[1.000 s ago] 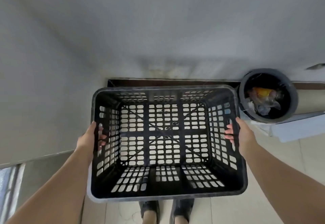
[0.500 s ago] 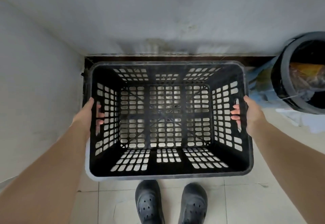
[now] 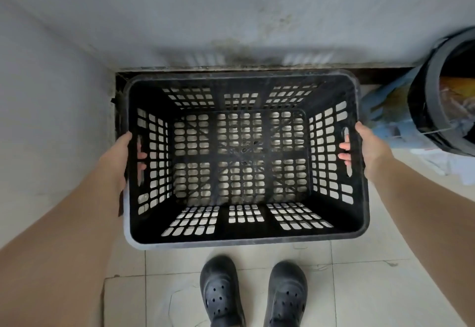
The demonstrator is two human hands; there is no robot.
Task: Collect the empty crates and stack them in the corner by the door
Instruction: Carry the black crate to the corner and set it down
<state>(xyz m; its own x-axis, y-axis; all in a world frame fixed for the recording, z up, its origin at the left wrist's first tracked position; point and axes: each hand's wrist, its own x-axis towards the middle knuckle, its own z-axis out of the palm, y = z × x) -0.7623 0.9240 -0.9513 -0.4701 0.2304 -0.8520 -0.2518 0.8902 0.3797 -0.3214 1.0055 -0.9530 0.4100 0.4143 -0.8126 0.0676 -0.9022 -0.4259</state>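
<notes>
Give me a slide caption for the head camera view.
Both hands, left hand and right hand, grip an empty black crate by its side handles above a tiled corner.

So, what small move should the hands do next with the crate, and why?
Probably lower the crate straight down onto the floor. Left hand and right hand grip its side handles, it is empty, and it sits close to the two walls.

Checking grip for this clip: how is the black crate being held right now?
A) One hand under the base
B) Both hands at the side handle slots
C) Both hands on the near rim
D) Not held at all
B: the left hand and right hand each grip a side of the crate, fingertips poking through the handle slots.
</notes>
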